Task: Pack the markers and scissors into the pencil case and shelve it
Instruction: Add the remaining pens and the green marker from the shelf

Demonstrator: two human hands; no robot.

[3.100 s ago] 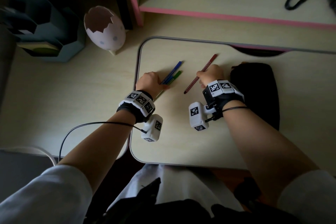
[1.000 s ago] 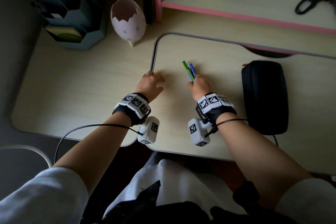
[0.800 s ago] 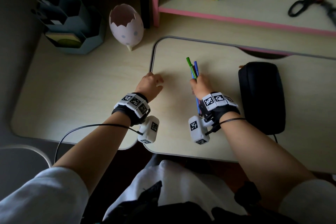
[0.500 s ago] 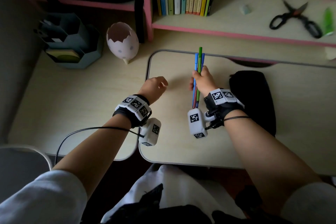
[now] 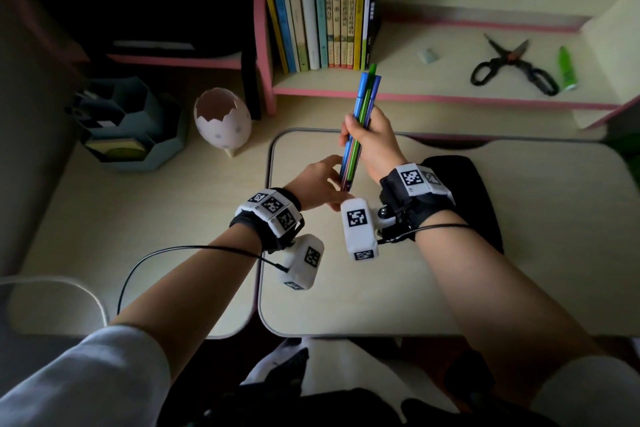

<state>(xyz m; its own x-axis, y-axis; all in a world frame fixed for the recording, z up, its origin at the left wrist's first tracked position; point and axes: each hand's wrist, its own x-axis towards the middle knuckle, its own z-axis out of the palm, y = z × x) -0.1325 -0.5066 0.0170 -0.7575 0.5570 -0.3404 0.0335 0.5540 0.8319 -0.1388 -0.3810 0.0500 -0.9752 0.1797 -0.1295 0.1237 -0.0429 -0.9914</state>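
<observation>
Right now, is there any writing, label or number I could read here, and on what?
Book spines: Chinese characters, too small and blurred to read.
Tags on the left wristband and right wristband: black-and-white square codes, no words or numbers.
Markers, scissors, pencil case: no print that shows.

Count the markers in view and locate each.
4 markers, bundled in the right hand: two blue, one green, one red; more may hide inside. The green object beside the scissors might be another.
</observation>
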